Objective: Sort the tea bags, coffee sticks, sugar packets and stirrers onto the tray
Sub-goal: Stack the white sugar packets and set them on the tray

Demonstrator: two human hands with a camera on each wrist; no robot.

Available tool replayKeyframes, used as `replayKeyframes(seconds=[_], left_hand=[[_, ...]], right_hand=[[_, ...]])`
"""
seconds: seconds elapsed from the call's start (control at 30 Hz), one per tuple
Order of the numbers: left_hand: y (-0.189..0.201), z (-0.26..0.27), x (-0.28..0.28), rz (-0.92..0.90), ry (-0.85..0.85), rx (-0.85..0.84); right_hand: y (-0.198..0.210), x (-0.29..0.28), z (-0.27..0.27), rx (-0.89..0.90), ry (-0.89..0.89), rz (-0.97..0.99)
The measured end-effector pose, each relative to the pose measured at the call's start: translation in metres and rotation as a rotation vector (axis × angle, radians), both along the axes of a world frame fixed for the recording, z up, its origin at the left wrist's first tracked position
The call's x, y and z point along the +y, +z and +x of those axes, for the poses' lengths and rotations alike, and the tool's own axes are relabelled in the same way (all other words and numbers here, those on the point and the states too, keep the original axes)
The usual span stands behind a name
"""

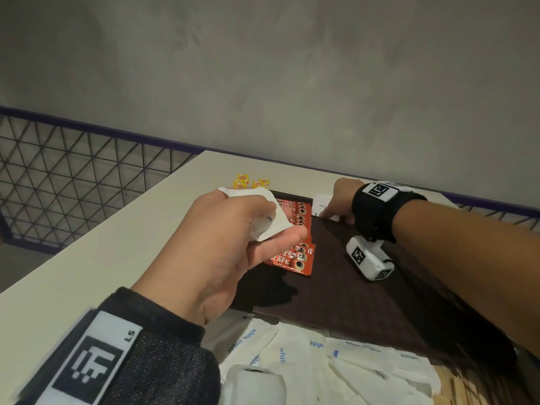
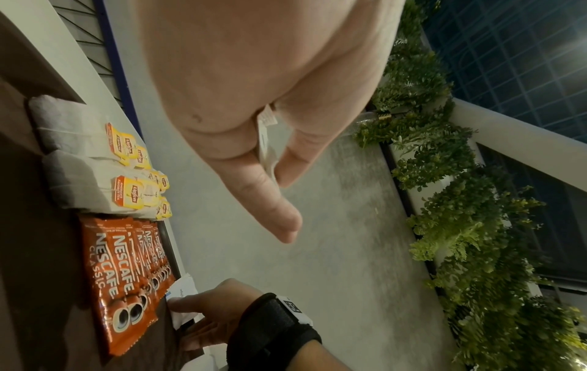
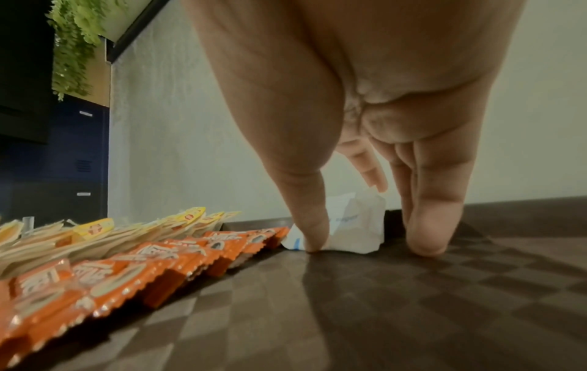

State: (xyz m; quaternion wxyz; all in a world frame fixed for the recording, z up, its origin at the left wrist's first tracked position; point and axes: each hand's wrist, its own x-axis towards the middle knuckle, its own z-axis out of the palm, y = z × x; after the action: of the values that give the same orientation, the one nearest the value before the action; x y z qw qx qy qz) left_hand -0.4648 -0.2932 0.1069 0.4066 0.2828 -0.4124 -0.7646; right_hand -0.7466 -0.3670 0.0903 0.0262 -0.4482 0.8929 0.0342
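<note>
A few white sugar packets (image 1: 270, 217) are pinched between the thumb and curled fingers of the left hand (image 1: 222, 247), which is held above the near-left part of the tray (image 1: 336, 276). The right hand (image 1: 340, 200) is stretched out to the tray's far edge, its fingers extended and pressing down on the sugar packets already laid there (image 3: 352, 226), just beside the far end of the coffee sticks (image 2: 127, 283); whether anything is gripped there cannot be told.

The coffee sticks are laid overlapping in a row on the tray. The tea bags (image 2: 92, 180) are set beyond them at the tray's far left, with their yellow tags (image 1: 248, 181) hanging out onto the worktop (image 1: 117, 235). A loose pile of sugar packets (image 1: 336, 363) is left on the worktop at the tray's near edge. Stirrers cannot be made out with certainty.

The sugar step is judged to be in hand, tea and coffee being already placed. For the next move, the held packets would need to be carried across to the far-right group and laid flat beside it, without the coffee row being disturbed.
</note>
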Motion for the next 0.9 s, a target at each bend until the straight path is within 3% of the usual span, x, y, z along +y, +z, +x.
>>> replayKeyframes(seconds=[0.37,0.57,0.63,0.83,0.9], left_hand=[[0.001,0.000,0.000,-0.004,-0.012,0.018],[-0.001,0.002,-0.001,-0.049,-0.062,0.012],[-0.002,0.002,-0.003,-0.050,-0.072,-0.010],[-0.001,0.004,0.001,-0.071,-0.130,-0.092],[0.000,0.004,0.005,-0.080,-0.158,-0.075]], right_hand=[[-0.004,-0.003,0.001,0.040,0.037,-0.017],[0.014,0.013,0.009,-0.080,0.020,-0.112],[0.037,0.029,0.022,-0.222,0.038,-0.191],[0.093,0.120,0.089,-1.113,0.132,-0.467],[0.092,0.147,0.107,-1.215,0.178,-0.527]])
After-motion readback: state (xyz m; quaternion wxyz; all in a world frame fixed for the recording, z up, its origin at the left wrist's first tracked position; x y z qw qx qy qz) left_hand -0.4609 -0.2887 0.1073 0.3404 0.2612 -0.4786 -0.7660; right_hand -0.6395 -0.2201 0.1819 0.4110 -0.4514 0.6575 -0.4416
